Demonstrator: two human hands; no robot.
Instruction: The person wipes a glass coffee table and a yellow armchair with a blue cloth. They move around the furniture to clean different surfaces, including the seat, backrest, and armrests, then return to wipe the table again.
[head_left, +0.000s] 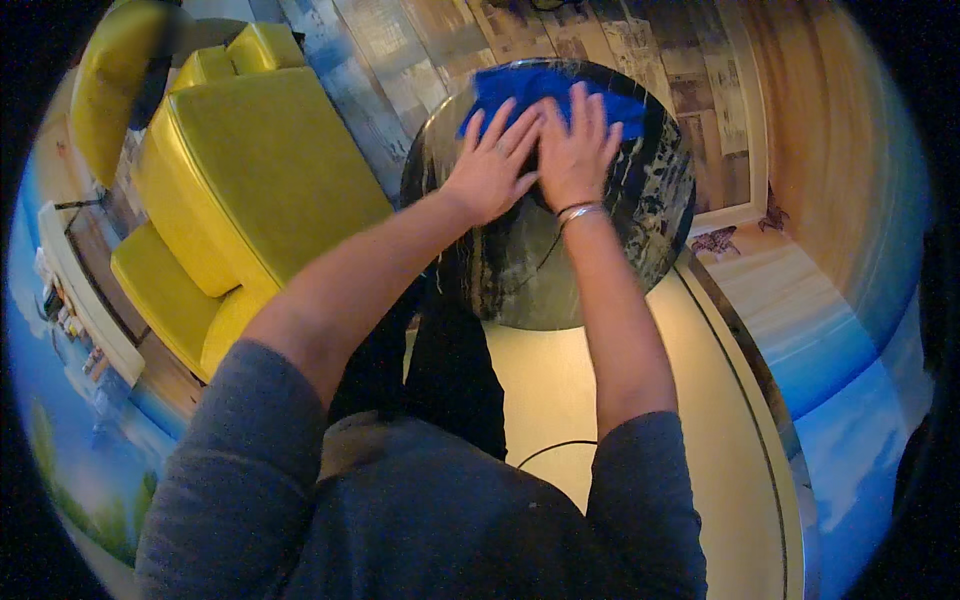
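A blue cloth (525, 84) lies spread over the far part of a round, dark marble-patterned table top (525, 277). My left hand (495, 161) rests with its fingertips on the near edge of the cloth, fingers apart. Beside it, my right hand (576, 154) lies palm down, its fingers flat on the cloth and a bracelet and dark band at the wrist. The two hands nearly touch at the index fingers. Neither hand is closed around the cloth. Part of the cloth is hidden under the fingers.
Left of the table stands a yellow upholstered seat (277, 157), with more yellow seating behind. A pale lit surface (547, 375) with a thin black cable lies below the table. Wood-plank flooring (390, 60) shows beyond; a painted wall (840, 300) curves along the right.
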